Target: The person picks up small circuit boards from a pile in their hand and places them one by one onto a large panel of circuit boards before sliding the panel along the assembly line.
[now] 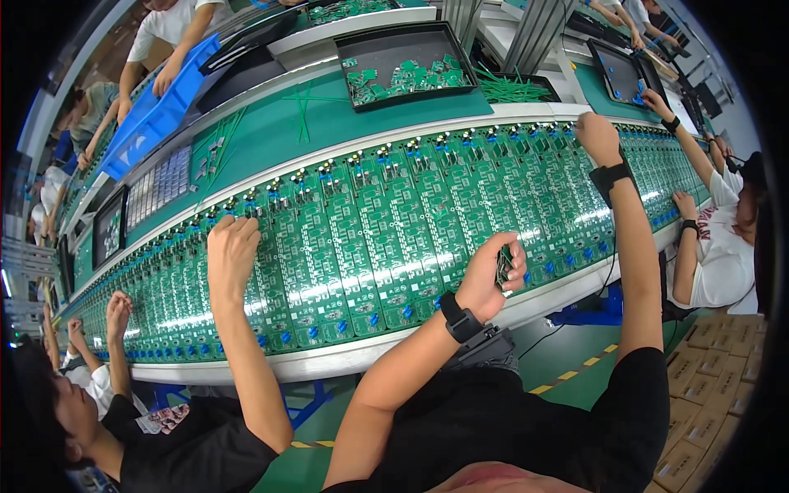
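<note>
A long row of green circuit boards [394, 238] lies side by side along the line, with small components at the far ends and blue parts at the near ends. My left hand [486, 275] is curled over the near half of the boards, cupping small dark-green and silvery parts [504, 264]. Their exact kind is unclear. At the far edge of the row, my right hand [598, 138] reaches down with its fingers drawn together. Whatever is between those fingertips is hidden. Both wrists wear black bands.
Beyond the metal rail stand a black tray [411, 94] of small green boards and a bundle of green sticks [514, 88]. A blue bin [160, 107] is at far left. Co-workers' arms reach over the boards on both sides, one hand [233, 251] close by. Cartons [711, 370] are stacked at right.
</note>
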`<action>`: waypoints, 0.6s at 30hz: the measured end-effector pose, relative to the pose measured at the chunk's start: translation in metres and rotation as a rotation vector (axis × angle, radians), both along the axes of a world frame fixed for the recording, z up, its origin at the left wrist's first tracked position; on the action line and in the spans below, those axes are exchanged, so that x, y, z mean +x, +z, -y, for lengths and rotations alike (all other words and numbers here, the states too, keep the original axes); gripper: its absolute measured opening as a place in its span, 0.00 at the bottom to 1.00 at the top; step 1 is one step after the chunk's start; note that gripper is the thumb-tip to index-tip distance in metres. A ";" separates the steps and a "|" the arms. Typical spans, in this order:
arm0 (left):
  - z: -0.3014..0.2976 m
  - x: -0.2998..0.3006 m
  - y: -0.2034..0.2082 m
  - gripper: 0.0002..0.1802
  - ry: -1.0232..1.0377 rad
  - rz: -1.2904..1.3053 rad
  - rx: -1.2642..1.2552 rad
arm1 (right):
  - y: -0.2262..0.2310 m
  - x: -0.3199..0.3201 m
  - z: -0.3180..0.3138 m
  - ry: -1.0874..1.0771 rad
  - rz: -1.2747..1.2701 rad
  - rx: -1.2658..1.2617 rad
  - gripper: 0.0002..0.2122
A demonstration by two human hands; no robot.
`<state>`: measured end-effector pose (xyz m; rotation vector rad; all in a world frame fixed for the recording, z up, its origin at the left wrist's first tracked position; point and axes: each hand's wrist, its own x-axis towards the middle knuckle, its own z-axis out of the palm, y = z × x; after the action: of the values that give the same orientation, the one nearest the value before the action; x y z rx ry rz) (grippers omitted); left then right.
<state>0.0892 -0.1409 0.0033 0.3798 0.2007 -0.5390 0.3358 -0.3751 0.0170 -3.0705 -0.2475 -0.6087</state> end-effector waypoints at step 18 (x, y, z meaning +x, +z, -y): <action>-0.003 0.004 0.017 0.18 -0.254 0.195 -0.141 | -0.022 -0.140 -0.190 1.228 0.227 -0.221 0.10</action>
<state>0.0930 -0.1377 0.0202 0.3193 -0.0748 -0.7573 0.1961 -0.1850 -0.0047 -2.2655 -2.0217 -0.7884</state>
